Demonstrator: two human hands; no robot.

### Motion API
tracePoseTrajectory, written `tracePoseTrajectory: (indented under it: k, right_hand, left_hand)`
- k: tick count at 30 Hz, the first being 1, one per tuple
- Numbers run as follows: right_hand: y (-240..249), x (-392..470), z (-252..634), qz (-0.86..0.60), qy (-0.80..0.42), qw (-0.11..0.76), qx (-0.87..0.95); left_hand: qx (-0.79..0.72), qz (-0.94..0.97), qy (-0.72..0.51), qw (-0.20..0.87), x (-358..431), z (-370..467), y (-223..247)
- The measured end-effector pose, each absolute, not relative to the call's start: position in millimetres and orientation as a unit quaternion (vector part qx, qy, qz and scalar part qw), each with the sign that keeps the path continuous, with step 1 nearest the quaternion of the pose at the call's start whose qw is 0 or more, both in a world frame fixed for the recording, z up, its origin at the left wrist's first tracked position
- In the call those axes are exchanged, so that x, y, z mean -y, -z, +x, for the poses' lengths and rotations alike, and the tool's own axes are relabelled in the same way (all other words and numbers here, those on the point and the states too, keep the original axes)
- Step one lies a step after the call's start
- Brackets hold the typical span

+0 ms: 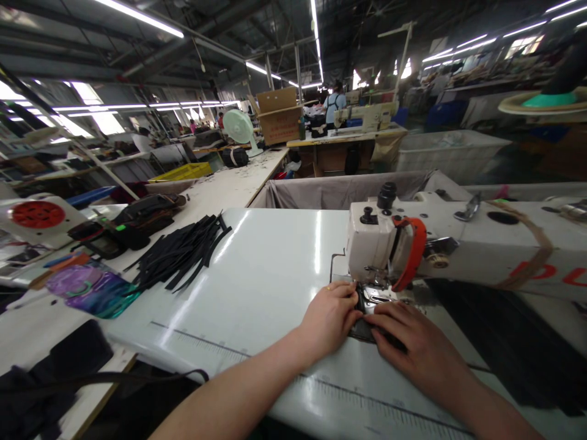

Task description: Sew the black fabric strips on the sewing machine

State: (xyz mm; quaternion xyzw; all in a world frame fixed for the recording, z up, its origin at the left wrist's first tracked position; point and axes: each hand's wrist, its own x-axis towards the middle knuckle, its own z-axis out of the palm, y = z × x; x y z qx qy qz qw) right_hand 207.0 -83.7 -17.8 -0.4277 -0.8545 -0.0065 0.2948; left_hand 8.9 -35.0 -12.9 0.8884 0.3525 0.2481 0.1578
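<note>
touching the dark piece: left fingers curled, right fingers slightly spread (pinch unclear)

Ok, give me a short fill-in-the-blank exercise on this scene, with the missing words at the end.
1. The curved strip on the white metal sewing machine is coloured ____.
2. Compared with the bare right hand, the bare ____ is nearer the pile of narrow black strips.
3. A pale green, round-headed ____ stands left of the brown cardboard box.

Missing words: orange; left hand; fan.

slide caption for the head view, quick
Left hand and right hand on dark material at a sewing machine, black strips piled nearby.
</note>
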Motion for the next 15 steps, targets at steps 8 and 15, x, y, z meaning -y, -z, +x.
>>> tracePoseTrajectory:
  k: [8, 15]
  right_hand:
    - [23.8, 80.2, 206.7, -0.461, 0.055, 0.235, 0.854]
    - [22.4, 80.1, 205.0, -0.453, 0.07, 0.231, 0.858]
  left_hand:
    - [-0.358, 0.89, -0.25, 0.133, 39.4, 10.2, 11.7]
    - [-0.369, 0.893, -0.242, 0.089, 44.7, 15.9, 18.0]
